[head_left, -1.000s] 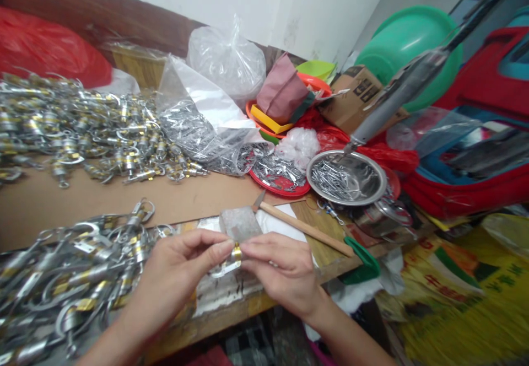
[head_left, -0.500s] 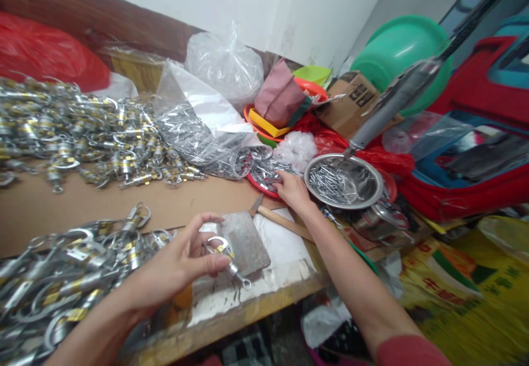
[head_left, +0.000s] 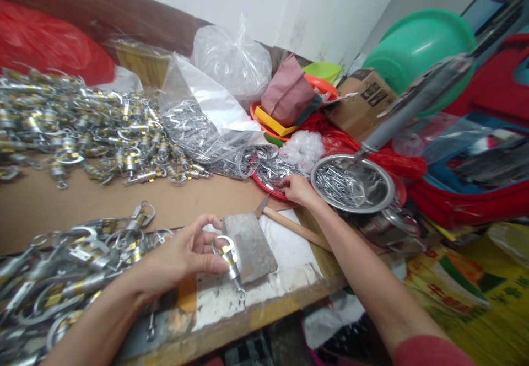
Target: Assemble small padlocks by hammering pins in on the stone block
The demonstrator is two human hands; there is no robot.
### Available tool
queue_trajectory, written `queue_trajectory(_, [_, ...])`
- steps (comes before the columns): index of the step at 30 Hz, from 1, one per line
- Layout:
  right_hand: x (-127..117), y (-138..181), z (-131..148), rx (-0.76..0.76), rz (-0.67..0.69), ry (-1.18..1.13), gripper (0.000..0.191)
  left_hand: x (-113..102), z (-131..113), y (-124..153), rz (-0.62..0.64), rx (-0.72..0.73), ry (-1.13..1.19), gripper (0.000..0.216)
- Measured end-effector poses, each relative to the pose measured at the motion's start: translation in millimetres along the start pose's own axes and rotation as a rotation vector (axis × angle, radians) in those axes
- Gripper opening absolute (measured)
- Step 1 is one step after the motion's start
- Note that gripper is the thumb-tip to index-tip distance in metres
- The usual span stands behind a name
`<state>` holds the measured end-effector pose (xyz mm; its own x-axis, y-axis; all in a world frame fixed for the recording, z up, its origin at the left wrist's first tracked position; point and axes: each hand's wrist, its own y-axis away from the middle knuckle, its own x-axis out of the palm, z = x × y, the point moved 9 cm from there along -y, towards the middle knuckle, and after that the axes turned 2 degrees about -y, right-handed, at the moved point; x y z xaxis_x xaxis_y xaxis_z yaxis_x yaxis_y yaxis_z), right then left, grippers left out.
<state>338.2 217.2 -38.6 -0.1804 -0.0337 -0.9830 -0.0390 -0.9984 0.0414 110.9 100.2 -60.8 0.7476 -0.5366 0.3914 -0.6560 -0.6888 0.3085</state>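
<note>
Left hand (head_left: 176, 258) fingers pinch a snap hook (head_left: 228, 257) above the near surface (head_left: 49, 203); right hand (head_left: 298, 188) fingers, loosely together, reach into the red tray (head_left: 264, 183) of metal pieces, far right.

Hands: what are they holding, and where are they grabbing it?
The left hand pinches a metal snap clip near its looped top, with the swivel end hanging free. The right hand reaches into the red tray of small metal pieces; any grip there is hidden.
</note>
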Motion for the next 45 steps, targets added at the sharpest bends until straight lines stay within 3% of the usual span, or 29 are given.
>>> queue_trajectory(6, [-3, -1, 4, -0.022, -0.016, 0.032, 0.022, -5, 4, 1, -0.043, 0.003, 0.037, 0.052])
queue_trajectory(12, [-3, -9, 11, -0.051, -0.031, 0.064, 0.032, -7, 7, -1, -0.023, 0.077, 0.066, 0.048])
queue_trajectory(18, [-2, -16, 23, -0.076, -0.039, 0.113, 0.02, -6, 13, -3, 0.015, 0.065, 0.061, 0.046])
queue_trajectory(24, [-9, -17, 10, -0.067, -0.06, 0.038, 0.011, -4, 13, -2, -0.003, 0.038, 0.065, 0.048])
queue_trajectory(29, [-20, -1, -6, -0.034, -0.178, -0.103, 0.013, -3, 10, 0, -0.034, 0.017, 0.045, 0.051])
queue_trajectory(33, [-32, 33, 15, -0.101, -0.256, -0.207, 0.013, -2, 10, 0, -0.022, 0.014, 0.037, 0.05])
queue_trajectory(36, [-38, 76, 64, -0.364, -0.286, -0.267, 0.012, -2, 10, -1, -0.008, 0.018, 0.04, 0.05])
queue_trajectory(40, [-46, 156, 136, -1.023, -0.487, -0.148, 0.02, -2, 9, 0, -0.009, 0.046, 0.03, 0.049])
queue_trajectory(45, [-40, 187, 158, -1.377, -0.612, 0.058, 0.029, -1, 9, -1, -0.003, 0.057, 0.046, 0.048])
